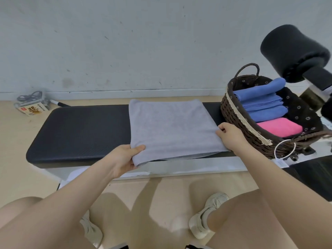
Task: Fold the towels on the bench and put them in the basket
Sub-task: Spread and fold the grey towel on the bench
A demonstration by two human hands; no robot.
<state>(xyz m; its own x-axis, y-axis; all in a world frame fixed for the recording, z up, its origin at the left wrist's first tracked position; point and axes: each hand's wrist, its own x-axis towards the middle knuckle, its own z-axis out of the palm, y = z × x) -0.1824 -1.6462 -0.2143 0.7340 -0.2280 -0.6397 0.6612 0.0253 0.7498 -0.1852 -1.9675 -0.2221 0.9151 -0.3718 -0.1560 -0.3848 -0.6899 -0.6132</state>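
Head view. Left hand point(124, 159) pinching the near left corner of the grey towel point(170, 126), thumb on top, fingers underneath, corner lifted slightly past the bench's front edge. Right hand point(231, 137) gripping the towel's right edge near the front corner, fingers curled round the fabric, just beside the basket point(239, 121). Grey towel folded into a rough square, lying flat across the black padded bench point(80, 130), right of the middle, front hem hanging a little over the edge. Dark wicker basket standing at the bench's right end, lined with dark flower-print cloth, pale trim along its rim, a white ring with a tag hanging from the near side. Inside, blue towels point(262, 103) folded and stacked toward the far end, a folded pink towel point(280, 129) at the near end. Black foam roller pad point(294, 51) up at the right. On the floor by the wall at left, a printed box point(34, 109).
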